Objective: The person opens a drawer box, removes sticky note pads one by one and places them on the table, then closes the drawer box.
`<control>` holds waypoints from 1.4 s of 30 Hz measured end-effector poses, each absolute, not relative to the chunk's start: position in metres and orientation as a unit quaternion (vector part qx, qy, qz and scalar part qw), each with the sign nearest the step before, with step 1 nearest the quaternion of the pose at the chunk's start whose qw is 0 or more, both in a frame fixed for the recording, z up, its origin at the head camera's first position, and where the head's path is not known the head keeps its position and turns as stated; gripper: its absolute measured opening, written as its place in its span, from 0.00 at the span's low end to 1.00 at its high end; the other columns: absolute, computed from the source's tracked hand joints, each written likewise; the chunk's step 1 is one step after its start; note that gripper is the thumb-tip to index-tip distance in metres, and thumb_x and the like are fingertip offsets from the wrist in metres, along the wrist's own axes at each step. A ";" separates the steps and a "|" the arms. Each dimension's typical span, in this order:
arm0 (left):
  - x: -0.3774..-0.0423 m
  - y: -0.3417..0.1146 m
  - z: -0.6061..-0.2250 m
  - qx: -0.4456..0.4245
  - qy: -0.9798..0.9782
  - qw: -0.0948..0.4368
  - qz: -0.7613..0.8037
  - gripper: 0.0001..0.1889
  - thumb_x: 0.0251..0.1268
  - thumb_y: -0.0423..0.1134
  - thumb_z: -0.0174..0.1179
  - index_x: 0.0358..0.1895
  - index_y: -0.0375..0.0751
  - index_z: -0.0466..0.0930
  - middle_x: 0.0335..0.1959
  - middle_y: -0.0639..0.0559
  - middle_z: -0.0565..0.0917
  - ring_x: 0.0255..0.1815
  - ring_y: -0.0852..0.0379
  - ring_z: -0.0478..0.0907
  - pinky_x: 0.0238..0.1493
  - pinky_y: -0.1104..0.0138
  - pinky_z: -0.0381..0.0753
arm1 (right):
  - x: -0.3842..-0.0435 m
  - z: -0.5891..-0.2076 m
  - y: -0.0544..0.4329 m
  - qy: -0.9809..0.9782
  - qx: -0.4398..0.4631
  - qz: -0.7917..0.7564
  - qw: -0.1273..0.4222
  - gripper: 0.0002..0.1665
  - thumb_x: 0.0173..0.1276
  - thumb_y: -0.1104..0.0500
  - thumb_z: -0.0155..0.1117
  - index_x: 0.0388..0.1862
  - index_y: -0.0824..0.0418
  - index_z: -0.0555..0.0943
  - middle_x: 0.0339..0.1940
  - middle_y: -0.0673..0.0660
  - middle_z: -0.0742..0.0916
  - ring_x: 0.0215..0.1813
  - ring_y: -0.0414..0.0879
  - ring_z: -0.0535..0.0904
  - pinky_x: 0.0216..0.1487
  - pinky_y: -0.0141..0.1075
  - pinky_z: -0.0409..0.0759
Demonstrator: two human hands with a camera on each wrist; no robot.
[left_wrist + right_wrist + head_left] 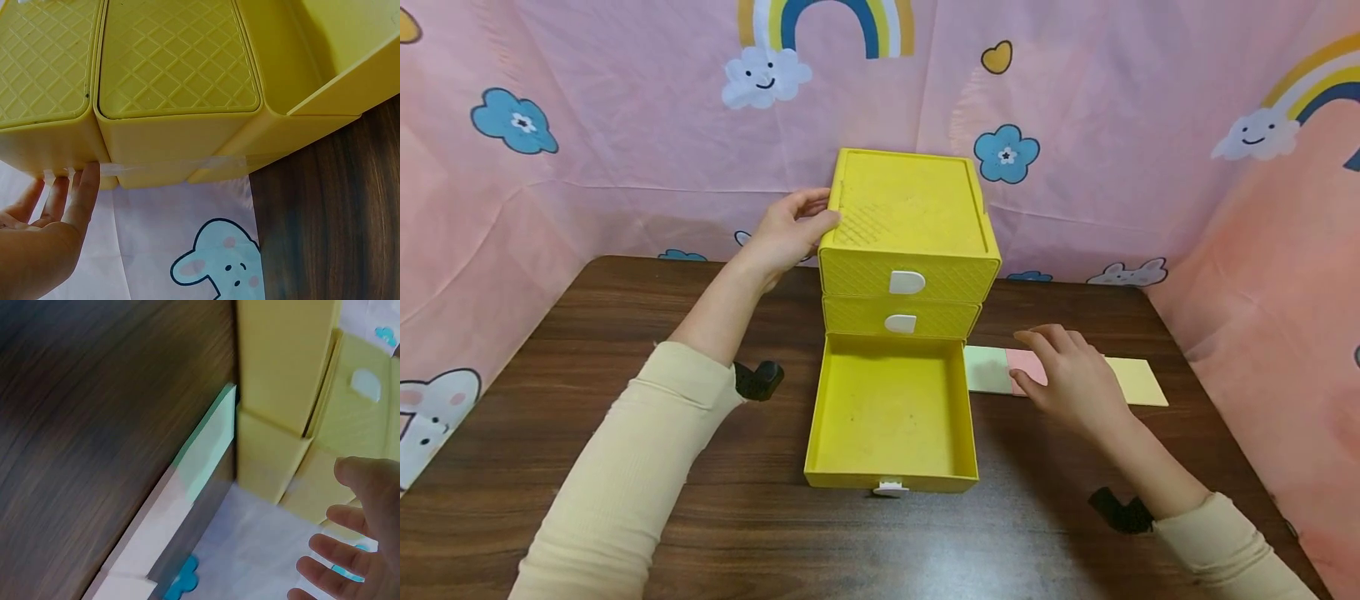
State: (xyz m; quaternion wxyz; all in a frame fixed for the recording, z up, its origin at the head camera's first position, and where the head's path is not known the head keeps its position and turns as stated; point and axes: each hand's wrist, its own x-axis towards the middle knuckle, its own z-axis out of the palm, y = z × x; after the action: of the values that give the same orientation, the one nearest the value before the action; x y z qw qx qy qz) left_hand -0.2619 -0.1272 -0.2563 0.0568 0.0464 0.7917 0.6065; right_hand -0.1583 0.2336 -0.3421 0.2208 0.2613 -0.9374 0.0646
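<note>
A yellow drawer cabinet (910,204) stands on the table, its bottom drawer (891,408) pulled out and holding nothing. My left hand (786,229) rests against the cabinet's upper left side, thumb at the top edge; in the left wrist view, the left fingers (84,197) lie nearly straight along the side wall. To the right of the cabinet, my right hand (1071,379) hovers with spread fingers and nothing in them. Behind and below it runs a row of sticky note pads: green (987,369), pink (1024,363) and yellow (1137,381). The hand hides part of the row.
Two closed drawers with white handles (907,282) sit above the pulled-out one. The dark wooden table (745,500) extends around the cabinet. A pink patterned cloth (647,108) hangs behind and along both sides. Black straps (758,381) are at both wrists.
</note>
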 end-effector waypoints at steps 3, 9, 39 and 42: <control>-0.261 -0.127 -0.256 0.050 0.792 0.058 0.606 0.30 0.65 0.46 0.52 0.69 0.48 0.58 0.65 0.49 0.63 0.57 0.55 0.69 0.49 0.67 0.75 | -0.153 -0.339 0.223 -0.929 0.285 0.065 0.228 0.27 0.51 0.52 0.70 0.49 0.61 0.78 0.44 0.60 0.80 0.41 0.58 0.77 0.37 0.49 0.78; -0.260 -0.128 -0.255 0.047 0.792 0.059 0.606 0.29 0.66 0.46 0.52 0.69 0.48 0.58 0.66 0.49 0.62 0.58 0.55 0.68 0.49 0.67 0.75 | -0.144 -0.338 0.202 -0.913 0.326 0.062 0.238 0.28 0.49 0.52 0.71 0.50 0.60 0.78 0.46 0.59 0.80 0.42 0.57 0.77 0.38 0.46 0.78; -0.260 -0.127 -0.256 0.052 0.788 0.061 0.611 0.29 0.66 0.45 0.52 0.70 0.48 0.58 0.66 0.49 0.63 0.59 0.55 0.68 0.48 0.67 0.76 | -0.085 -0.342 0.131 -0.844 0.481 0.038 0.235 0.30 0.49 0.49 0.74 0.52 0.53 0.77 0.50 0.53 0.80 0.49 0.48 0.76 0.45 0.40 0.77; -0.261 -0.127 -0.256 0.051 0.790 0.060 0.608 0.29 0.66 0.45 0.52 0.70 0.48 0.58 0.66 0.49 0.63 0.59 0.55 0.68 0.49 0.67 0.76 | -0.081 -0.344 0.127 -0.834 0.491 0.040 0.247 0.29 0.48 0.49 0.74 0.50 0.53 0.78 0.48 0.52 0.81 0.48 0.47 0.77 0.44 0.39 0.78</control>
State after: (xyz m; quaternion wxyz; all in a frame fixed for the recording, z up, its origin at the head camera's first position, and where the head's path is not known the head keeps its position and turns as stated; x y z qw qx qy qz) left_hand -0.2610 -0.1271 -0.2557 0.0599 0.0511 0.7897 0.6085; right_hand -0.0812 0.1272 -0.3445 0.2474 0.4914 -0.8341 0.0400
